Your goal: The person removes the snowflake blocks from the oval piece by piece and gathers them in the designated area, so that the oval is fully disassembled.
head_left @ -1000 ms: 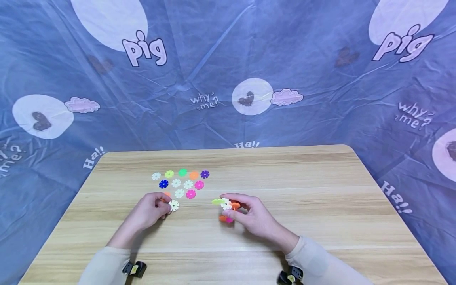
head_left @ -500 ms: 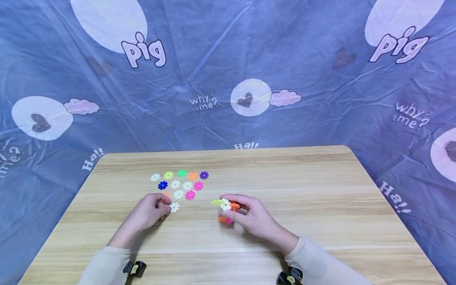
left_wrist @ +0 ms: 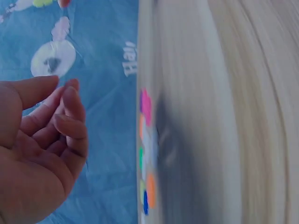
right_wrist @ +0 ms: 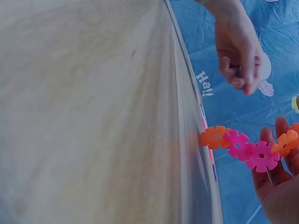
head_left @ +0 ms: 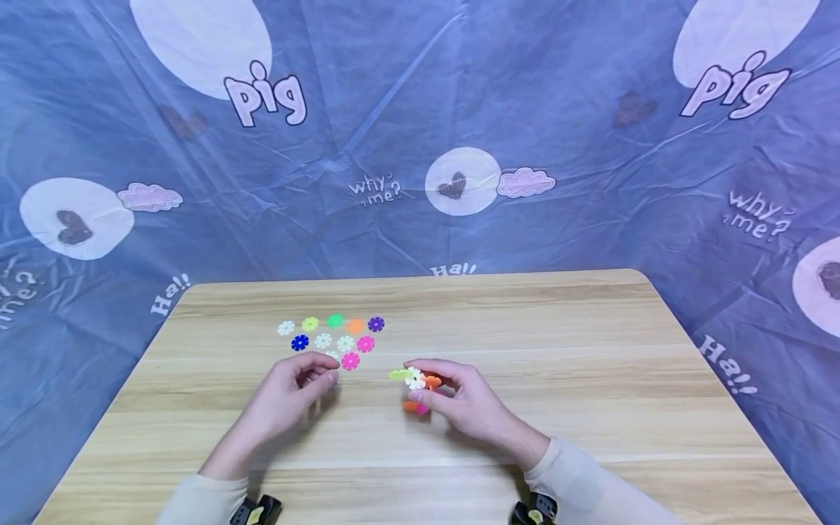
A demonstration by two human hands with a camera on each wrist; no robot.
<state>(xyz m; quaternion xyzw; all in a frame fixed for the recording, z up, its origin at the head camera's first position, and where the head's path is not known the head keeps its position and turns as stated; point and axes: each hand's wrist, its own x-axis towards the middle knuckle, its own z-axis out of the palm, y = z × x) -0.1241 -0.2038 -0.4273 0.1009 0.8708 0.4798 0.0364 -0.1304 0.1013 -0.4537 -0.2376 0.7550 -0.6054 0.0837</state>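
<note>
My left hand (head_left: pixel 298 394) hovers low over the table beside the loose discs, thumb and fingertips drawn close together. No disc shows between those fingertips in the left wrist view, so I cannot tell if this hand (left_wrist: pixel 39 158) holds one. To the right, my right hand (head_left: pixel 469 401) grips a linked chain of notched plastic snowflake discs by a white disc (head_left: pixel 414 378). A lime disc (head_left: pixel 397 375) sticks out leftward. Orange and pink discs hang below; the right wrist view shows an orange disc (right_wrist: pixel 215 137) at the chain's end, joined to a pink disc (right_wrist: pixel 237 145).
Loose snowflake discs lie in rows at the left of the wooden table (head_left: pixel 558 328), among them a dark blue disc (head_left: pixel 300 343), a green disc (head_left: pixel 335 321), a purple disc (head_left: pixel 376 324) and a pink disc (head_left: pixel 351 361). Behind the table hangs a blue printed cloth (head_left: pixel 367 240).
My left hand has moved right and slightly up. The white disc seen at its fingertips earlier is out of sight, and the orange disc behind it is covered. My right hand stays put.
</note>
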